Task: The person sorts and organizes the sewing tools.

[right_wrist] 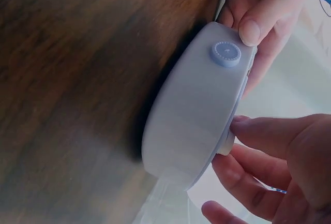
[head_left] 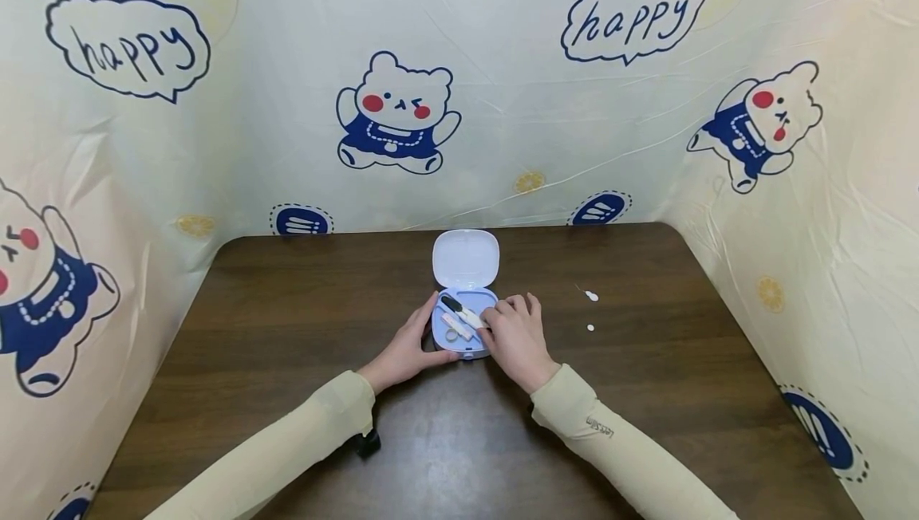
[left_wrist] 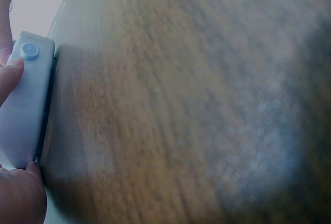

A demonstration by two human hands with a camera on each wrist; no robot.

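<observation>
A small light-blue case lies on the table with its lid raised. My left hand grips the case along its left side, thumb at the front beside the round button. Inside lie a black-and-white pen-shaped tool, a pale pink-and-white strip and a small ring-shaped piece. Over the right part of the case, my right hand pinches a white end between thumb and fingers at the rim. Its fingers cover part of the tray in the head view.
To the right on the brown table lie a small white piece with a thin tail and a white dot-like piece. A printed cloth hangs behind and along both sides of the table.
</observation>
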